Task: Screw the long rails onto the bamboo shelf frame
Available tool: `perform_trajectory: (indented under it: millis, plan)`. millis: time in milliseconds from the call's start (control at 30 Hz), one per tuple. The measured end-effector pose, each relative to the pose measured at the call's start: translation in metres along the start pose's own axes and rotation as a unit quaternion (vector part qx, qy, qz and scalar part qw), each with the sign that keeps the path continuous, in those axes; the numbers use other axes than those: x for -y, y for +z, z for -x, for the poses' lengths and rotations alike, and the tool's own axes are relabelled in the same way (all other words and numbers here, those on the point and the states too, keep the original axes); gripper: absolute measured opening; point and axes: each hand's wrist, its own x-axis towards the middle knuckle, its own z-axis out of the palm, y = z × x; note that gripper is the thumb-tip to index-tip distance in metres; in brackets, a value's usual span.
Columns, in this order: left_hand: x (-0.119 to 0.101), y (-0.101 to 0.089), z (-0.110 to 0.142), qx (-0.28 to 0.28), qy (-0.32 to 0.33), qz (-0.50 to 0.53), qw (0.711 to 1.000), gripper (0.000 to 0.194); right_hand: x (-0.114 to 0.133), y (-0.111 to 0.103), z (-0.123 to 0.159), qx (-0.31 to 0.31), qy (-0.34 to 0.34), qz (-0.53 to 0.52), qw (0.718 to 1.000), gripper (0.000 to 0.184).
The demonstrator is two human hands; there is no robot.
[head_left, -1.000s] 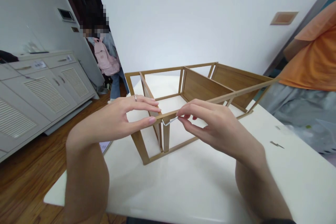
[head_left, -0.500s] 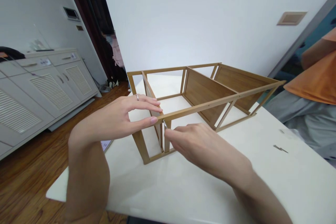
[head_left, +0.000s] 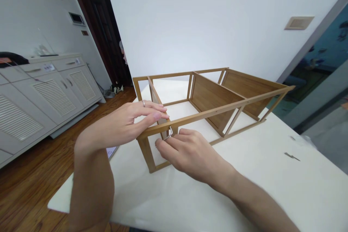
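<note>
A wooden shelf rack [head_left: 206, 114] lies on its side on the white table, its slats and shelf panels facing up and across. My left hand [head_left: 127, 117] rests over the near rail and the leftmost panel's edge, fingers stretched out and the thumb alongside. In my right hand [head_left: 187, 152], closed just below that rail, is a bent metal hex key [head_left: 169, 133]. The key's short end meets the rail's outer face where the left panel joins; whether it sits in a bolt head is too small to tell.
On the white table [head_left: 244, 188], a small metal piece [head_left: 291, 156] lies to the right, near clear plastic [head_left: 310, 141]. A device with a lit screen [head_left: 111, 151] is partly hidden behind my left forearm. A wall [head_left: 195, 18] stands behind the rack; a white cabinet [head_left: 54, 90] is at left.
My right hand has swung left and slightly down with the hex key, showing more of its bent end. My left thumb has moved up onto the rail. The person at right has left view.
</note>
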Motion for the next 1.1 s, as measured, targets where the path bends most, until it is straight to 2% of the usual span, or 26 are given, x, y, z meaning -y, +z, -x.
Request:
perform_trajectory:
  millis: [167, 267, 367, 400, 500, 633, 733, 800, 867, 933, 1000, 1100]
  plan:
    - [0.001, 0.000, 0.002, 0.011, 0.009, 0.002, 1.000, 0.034, -0.002, 0.011, -0.005, -0.174, -0.011, 0.038, 0.984, 0.016]
    - [0.004, 0.001, 0.002, 0.005, 0.028, 0.007, 1.000, 0.033, -0.004, 0.013, -0.010, -0.260, 0.039, 0.025, 0.964, 0.017]
    - [0.004, 0.000, 0.001, 0.004, 0.036, 0.007, 0.999, 0.032, -0.006, 0.012, -0.015, -0.331, 0.116, -0.036, 0.936, 0.006]
    - [0.003, 0.000, 0.001, 0.005, 0.035, 0.006, 0.999, 0.032, -0.006, 0.011, -0.016, -0.340, 0.137, -0.060, 0.928, 0.012]
    - [0.000, -0.001, 0.000, 0.006, 0.031, 0.003, 1.000, 0.031, -0.008, 0.005, -0.016, -0.327, 0.168, -0.118, 0.923, 0.023]
    - [0.000, 0.000, 0.001, 0.012, 0.022, 0.012, 1.000, 0.032, -0.014, -0.007, -0.008, -0.269, 0.193, -0.188, 0.924, 0.005]
    - [0.003, 0.000, 0.002, 0.016, 0.019, 0.011, 1.000, 0.035, -0.018, -0.013, -0.005, -0.225, 0.202, -0.219, 0.927, 0.010]
    - [0.006, 0.000, 0.003, 0.019, 0.023, 0.011, 0.999, 0.036, -0.018, -0.014, -0.005, -0.234, 0.217, -0.247, 0.915, 0.003]
    - [0.008, 0.001, 0.004, 0.020, 0.033, 0.012, 0.999, 0.036, -0.018, -0.013, -0.006, -0.255, 0.219, -0.269, 0.903, 0.013]
    - [0.010, 0.001, 0.004, 0.018, 0.043, 0.012, 0.999, 0.035, -0.020, -0.015, -0.005, -0.244, 0.204, -0.262, 0.911, 0.011]
    - [0.012, 0.002, 0.004, 0.014, 0.049, 0.010, 0.999, 0.035, -0.024, -0.020, 0.000, -0.200, 0.194, -0.232, 0.932, 0.004]
    - [0.011, 0.003, 0.004, 0.012, 0.041, 0.006, 0.999, 0.034, -0.035, -0.031, 0.011, -0.128, 0.186, -0.200, 0.954, 0.010]
